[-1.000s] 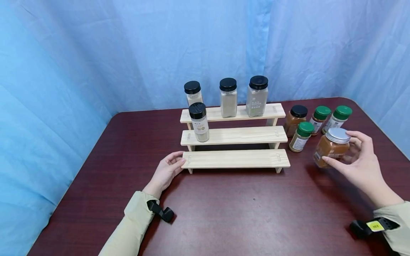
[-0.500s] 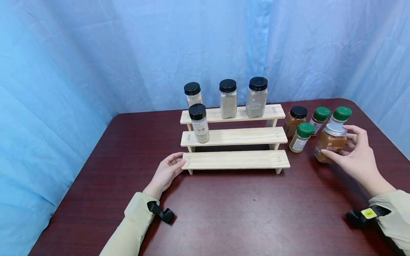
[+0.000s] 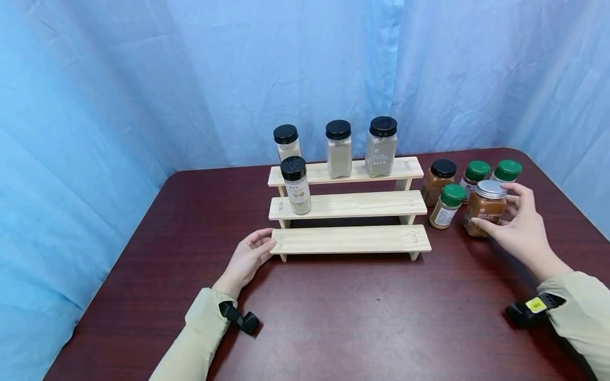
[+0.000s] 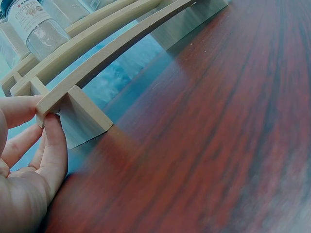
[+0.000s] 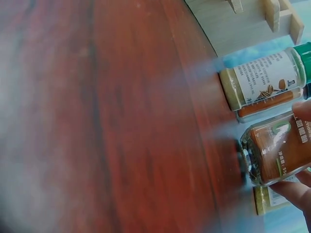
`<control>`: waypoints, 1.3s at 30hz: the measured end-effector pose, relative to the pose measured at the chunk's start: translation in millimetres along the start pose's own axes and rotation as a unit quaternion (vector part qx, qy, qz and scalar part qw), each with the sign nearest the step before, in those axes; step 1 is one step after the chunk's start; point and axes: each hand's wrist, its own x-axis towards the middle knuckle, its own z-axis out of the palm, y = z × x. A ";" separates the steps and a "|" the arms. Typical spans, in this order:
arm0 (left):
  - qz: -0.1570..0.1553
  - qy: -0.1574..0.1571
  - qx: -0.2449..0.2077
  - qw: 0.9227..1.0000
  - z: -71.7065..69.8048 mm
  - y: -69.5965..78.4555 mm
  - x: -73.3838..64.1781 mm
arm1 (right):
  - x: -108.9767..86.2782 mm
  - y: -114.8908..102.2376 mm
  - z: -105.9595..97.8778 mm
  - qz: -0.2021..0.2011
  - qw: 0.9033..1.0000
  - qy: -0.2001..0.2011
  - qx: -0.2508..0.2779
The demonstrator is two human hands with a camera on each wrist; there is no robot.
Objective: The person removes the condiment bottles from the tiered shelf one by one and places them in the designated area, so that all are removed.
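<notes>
"Progress on the rack (image 3: 357,203)?"

"Partial, apparently: three jars (image 3: 339,157) on the far shelf (image 3: 315,170), one jar (image 3: 298,191) on the middle, none on the near shelf (image 3: 352,241)."

"Hands?"

"Left hand (image 3: 245,259) pinches the near shelf's left end; right hand (image 3: 522,230) grips the silver-lidded jar (image 3: 486,207), right of the rack, beside four unshelved jars (image 3: 446,211)."

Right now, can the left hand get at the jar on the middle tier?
Likely yes, once the left hand lets go of the bottom tier; no other jar blocks the middle-tier jar.
</notes>
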 end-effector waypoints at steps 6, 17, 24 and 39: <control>0.001 0.003 -0.011 1.000 0.2 -0.3 0.3 | 4.2 0.6 3.5 -0.004 1.000 0.001 0.004; 0.003 0.011 -0.009 1.000 -0.5 0.0 1.6 | 2.8 2.0 5.3 -0.003 1.000 0.008 0.017; 0.004 0.007 -0.005 1.000 0.3 -1.2 1.3 | 0.4 3.8 2.9 0.000 1.000 0.009 -0.015; 0.005 0.007 -0.008 1.000 -0.1 -2.3 1.9 | 5.3 1.7 1.6 -0.007 1.000 0.001 -0.028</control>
